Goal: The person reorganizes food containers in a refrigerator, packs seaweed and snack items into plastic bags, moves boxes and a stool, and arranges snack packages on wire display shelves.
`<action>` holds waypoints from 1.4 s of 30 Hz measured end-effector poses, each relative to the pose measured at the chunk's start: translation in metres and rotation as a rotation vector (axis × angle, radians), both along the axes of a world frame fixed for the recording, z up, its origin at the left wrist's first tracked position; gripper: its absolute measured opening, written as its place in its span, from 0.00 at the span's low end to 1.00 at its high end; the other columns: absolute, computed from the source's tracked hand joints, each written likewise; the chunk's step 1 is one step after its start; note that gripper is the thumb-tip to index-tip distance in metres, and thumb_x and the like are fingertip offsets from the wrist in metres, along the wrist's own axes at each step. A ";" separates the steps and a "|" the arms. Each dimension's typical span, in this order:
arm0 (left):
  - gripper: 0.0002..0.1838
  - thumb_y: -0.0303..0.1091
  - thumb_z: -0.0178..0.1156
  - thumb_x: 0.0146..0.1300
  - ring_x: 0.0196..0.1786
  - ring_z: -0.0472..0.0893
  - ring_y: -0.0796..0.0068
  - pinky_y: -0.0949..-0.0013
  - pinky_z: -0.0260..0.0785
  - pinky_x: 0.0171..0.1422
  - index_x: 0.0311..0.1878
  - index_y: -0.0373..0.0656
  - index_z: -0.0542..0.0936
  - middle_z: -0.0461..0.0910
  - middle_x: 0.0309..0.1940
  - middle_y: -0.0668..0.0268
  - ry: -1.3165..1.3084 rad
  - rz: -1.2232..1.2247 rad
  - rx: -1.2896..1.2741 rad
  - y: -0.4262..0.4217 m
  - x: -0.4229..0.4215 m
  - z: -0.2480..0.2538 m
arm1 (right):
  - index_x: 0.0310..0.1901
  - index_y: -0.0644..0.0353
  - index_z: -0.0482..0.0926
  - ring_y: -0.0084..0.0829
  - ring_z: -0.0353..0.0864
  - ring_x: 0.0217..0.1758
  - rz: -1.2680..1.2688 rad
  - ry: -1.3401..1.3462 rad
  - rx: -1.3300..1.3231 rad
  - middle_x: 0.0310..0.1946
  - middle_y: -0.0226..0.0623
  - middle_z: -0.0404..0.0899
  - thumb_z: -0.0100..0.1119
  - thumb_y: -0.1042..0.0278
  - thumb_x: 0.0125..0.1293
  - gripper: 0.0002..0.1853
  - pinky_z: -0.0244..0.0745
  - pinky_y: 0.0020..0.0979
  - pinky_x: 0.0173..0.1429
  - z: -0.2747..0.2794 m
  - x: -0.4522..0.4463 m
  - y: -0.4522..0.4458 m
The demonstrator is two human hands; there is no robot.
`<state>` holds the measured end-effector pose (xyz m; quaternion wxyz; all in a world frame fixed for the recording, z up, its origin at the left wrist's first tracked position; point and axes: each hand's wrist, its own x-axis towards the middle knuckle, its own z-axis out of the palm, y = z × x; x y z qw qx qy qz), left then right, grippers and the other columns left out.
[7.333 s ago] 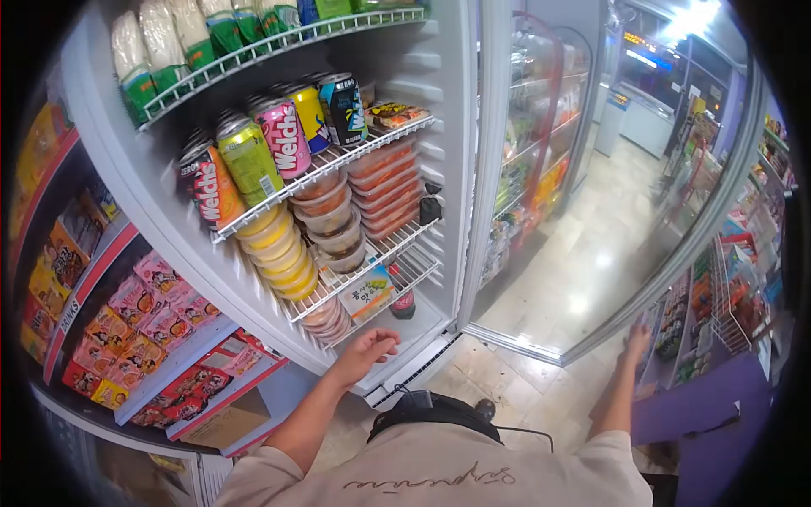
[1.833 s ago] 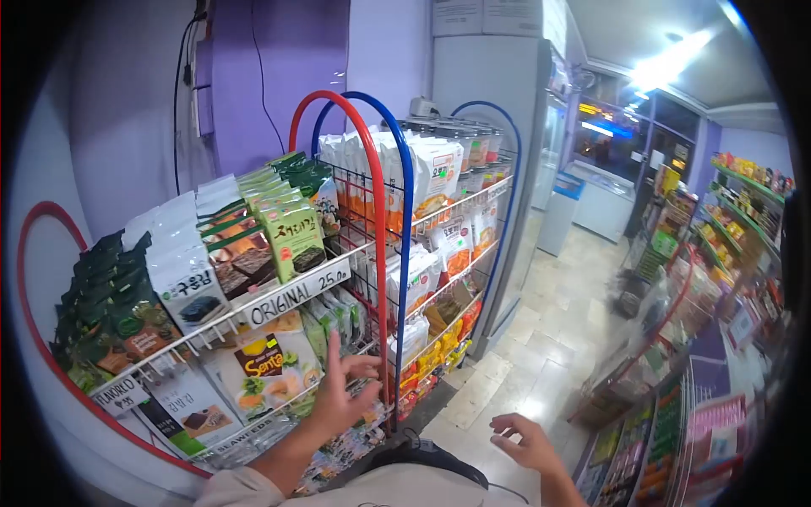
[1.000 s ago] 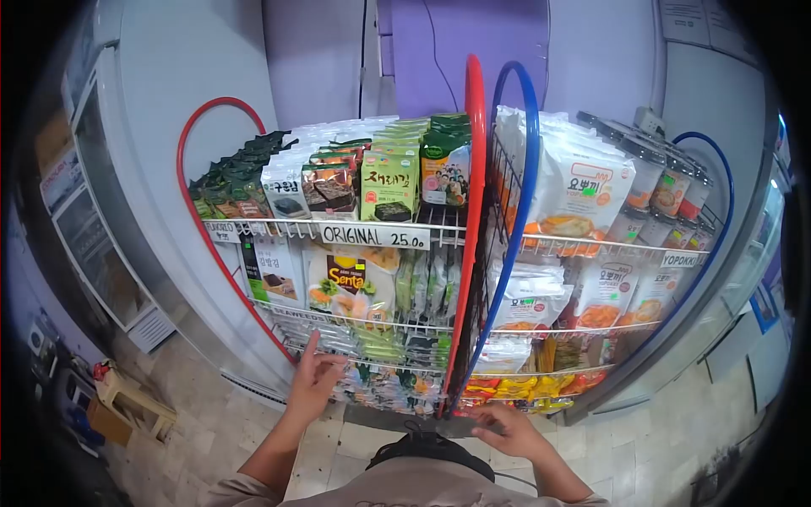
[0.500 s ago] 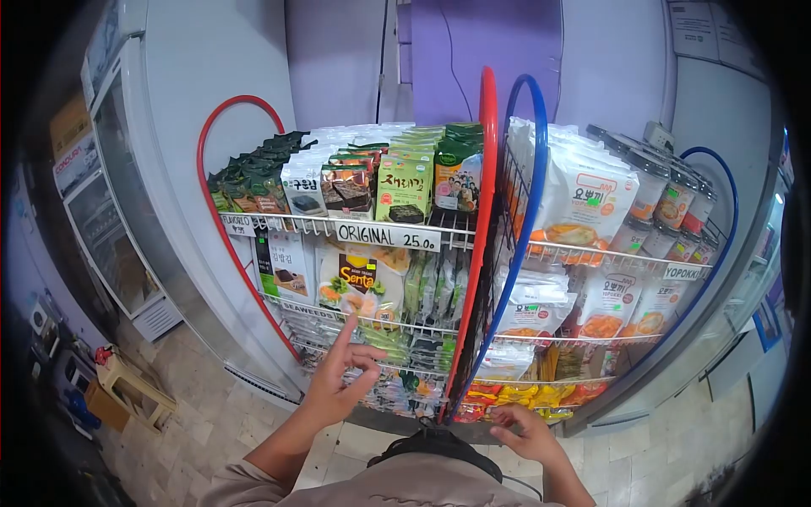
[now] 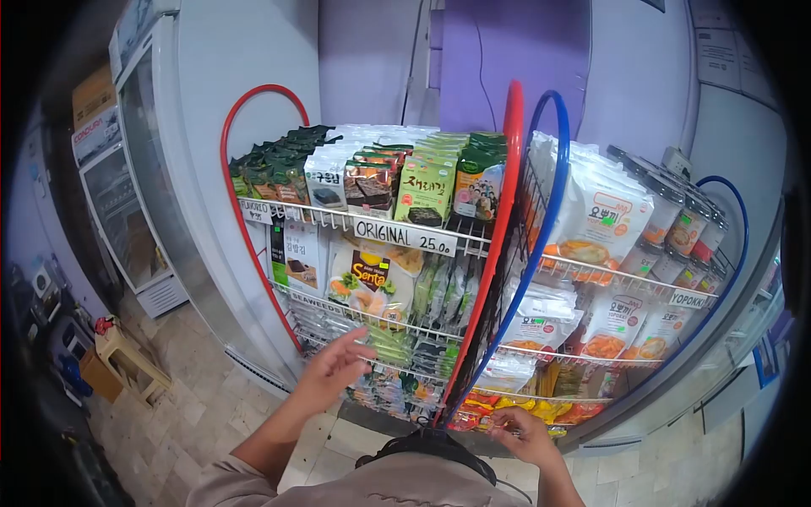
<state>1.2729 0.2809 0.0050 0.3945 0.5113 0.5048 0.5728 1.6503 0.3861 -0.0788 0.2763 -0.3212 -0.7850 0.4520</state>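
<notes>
While the left grip (image 5: 335, 370) hangs relaxed, half uncurled and holding nothing, green packets (image 5: 390, 345) lie just beyond it, with the Senta packet (image 5: 369, 277) higher up behind them. The right grip (image 5: 520, 433), slack and lightly curled around nothing, is near yellow packets (image 5: 551, 411) on its far side; white pouches (image 5: 604, 211) stand higher beyond it. Between the two grips rises a red rail (image 5: 513, 144).

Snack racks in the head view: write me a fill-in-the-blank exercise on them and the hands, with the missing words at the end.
The left rack has a ____ tubular frame. The right rack has a ____ one. The price sign reads "____ 25.00". The hand before the left rack is the person's ____ one.

Missing words: red; blue; ORIGINAL; left.
</notes>
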 end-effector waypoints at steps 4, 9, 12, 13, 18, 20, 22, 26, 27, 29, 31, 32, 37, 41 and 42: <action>0.24 0.27 0.56 0.67 0.46 0.79 0.79 0.73 0.71 0.51 0.67 0.43 0.70 0.81 0.47 0.65 0.331 0.044 0.205 0.016 -0.005 0.068 | 0.52 0.60 0.76 0.30 0.83 0.44 0.029 0.011 0.028 0.45 0.39 0.82 0.68 0.63 0.61 0.20 0.79 0.31 0.47 0.012 -0.007 0.001; 0.17 0.32 0.58 0.67 0.43 0.82 0.75 0.70 0.74 0.51 0.57 0.39 0.79 0.84 0.42 0.63 0.766 0.199 0.570 0.092 -0.007 0.192 | 0.53 0.61 0.75 0.31 0.83 0.44 0.072 -0.018 0.144 0.46 0.39 0.82 0.67 0.64 0.62 0.20 0.79 0.31 0.47 0.034 -0.012 0.011; 0.18 0.37 0.57 0.65 0.45 0.83 0.65 0.65 0.74 0.51 0.56 0.42 0.80 0.84 0.43 0.59 1.090 0.350 0.589 0.170 -0.007 0.259 | 0.53 0.61 0.76 0.29 0.83 0.43 0.035 0.041 0.158 0.45 0.39 0.82 0.68 0.66 0.61 0.20 0.78 0.29 0.46 0.030 -0.018 0.017; 0.18 0.39 0.57 0.65 0.46 0.83 0.61 0.63 0.74 0.52 0.55 0.43 0.80 0.84 0.43 0.57 1.203 0.397 0.625 0.204 -0.009 0.273 | 0.53 0.61 0.76 0.29 0.83 0.43 0.024 0.047 0.163 0.45 0.39 0.82 0.68 0.66 0.61 0.20 0.78 0.29 0.46 0.031 -0.020 0.017; 0.17 0.37 0.55 0.61 0.50 0.82 0.54 0.55 0.74 0.52 0.51 0.44 0.82 0.83 0.46 0.55 1.610 0.480 0.449 0.361 -0.004 0.315 | 0.50 0.64 0.77 0.26 0.82 0.42 -0.198 0.047 0.041 0.44 0.38 0.83 0.68 0.71 0.60 0.18 0.78 0.28 0.47 0.023 -0.020 0.011; 0.17 0.36 0.55 0.60 0.50 0.82 0.53 0.55 0.74 0.52 0.50 0.44 0.83 0.83 0.46 0.55 1.643 0.442 0.414 0.416 0.000 0.320 | 0.49 0.64 0.77 0.25 0.82 0.44 -0.344 0.031 0.076 0.43 0.37 0.83 0.67 0.76 0.60 0.15 0.76 0.27 0.47 0.010 -0.011 0.008; 0.16 0.36 0.55 0.60 0.51 0.82 0.53 0.53 0.74 0.53 0.49 0.45 0.83 0.83 0.46 0.54 1.756 0.382 0.314 0.451 0.010 0.328 | 0.49 0.62 0.79 0.31 0.83 0.41 -0.450 0.144 0.041 0.44 0.39 0.83 0.67 0.69 0.60 0.16 0.78 0.33 0.45 0.002 -0.005 0.005; 0.14 0.28 0.60 0.54 0.52 0.83 0.58 0.57 0.77 0.52 0.44 0.44 0.86 0.84 0.48 0.57 1.902 0.284 0.282 0.505 0.022 0.318 | 0.51 0.62 0.77 0.28 0.83 0.41 -0.646 0.216 0.031 0.40 0.37 0.83 0.64 0.73 0.62 0.15 0.78 0.29 0.45 -0.004 0.009 -0.011; 0.15 0.29 0.61 0.53 0.53 0.83 0.59 0.58 0.77 0.53 0.46 0.44 0.86 0.84 0.49 0.57 1.879 0.270 0.307 0.523 0.021 0.311 | 0.49 0.64 0.77 0.25 0.82 0.45 -0.718 0.205 -0.016 0.43 0.35 0.83 0.65 0.79 0.60 0.16 0.76 0.26 0.47 -0.003 0.011 -0.018; 0.15 0.29 0.62 0.53 0.53 0.83 0.59 0.59 0.76 0.53 0.46 0.45 0.86 0.84 0.49 0.57 1.850 0.183 0.282 0.544 0.016 0.303 | 0.50 0.63 0.76 0.25 0.82 0.45 -0.785 0.233 -0.051 0.42 0.34 0.83 0.64 0.80 0.60 0.16 0.76 0.26 0.47 -0.003 0.011 -0.028; 0.16 0.30 0.63 0.53 0.53 0.83 0.59 0.59 0.76 0.54 0.47 0.45 0.86 0.84 0.49 0.56 1.836 -0.088 0.224 0.552 0.011 0.307 | 0.49 0.64 0.76 0.25 0.82 0.45 -0.814 0.251 -0.046 0.42 0.35 0.83 0.64 0.79 0.59 0.15 0.77 0.26 0.47 -0.003 0.011 -0.033; 0.16 0.31 0.63 0.53 0.53 0.83 0.58 0.60 0.76 0.54 0.47 0.45 0.86 0.84 0.49 0.56 1.772 -0.429 0.221 0.556 0.004 0.318 | 0.49 0.64 0.76 0.25 0.82 0.45 -0.822 0.257 -0.047 0.42 0.35 0.83 0.64 0.79 0.59 0.15 0.77 0.26 0.47 0.001 0.010 -0.033; 0.15 0.30 0.63 0.51 0.50 0.84 0.56 0.58 0.76 0.52 0.45 0.47 0.86 0.84 0.46 0.55 1.996 0.261 0.260 0.515 0.025 0.305 | 0.49 0.63 0.78 0.28 0.82 0.44 -0.705 0.093 0.045 0.42 0.37 0.83 0.68 0.74 0.57 0.17 0.77 0.28 0.47 0.032 0.006 -0.022; 0.12 0.30 0.60 0.52 0.42 0.84 0.50 0.51 0.76 0.45 0.41 0.42 0.82 0.84 0.37 0.54 1.811 0.448 0.634 0.469 0.004 0.341 | 0.50 0.61 0.78 0.35 0.83 0.45 -0.402 0.036 0.245 0.43 0.40 0.83 0.71 0.68 0.57 0.19 0.77 0.32 0.48 0.079 -0.018 0.002; 0.14 0.33 0.59 0.53 0.39 0.83 0.48 0.50 0.75 0.43 0.44 0.43 0.80 0.83 0.33 0.52 1.812 0.505 0.731 0.456 -0.006 0.353 | 0.50 0.61 0.78 0.35 0.83 0.45 -0.371 0.031 0.236 0.43 0.40 0.83 0.71 0.68 0.57 0.19 0.77 0.32 0.48 0.092 -0.027 0.010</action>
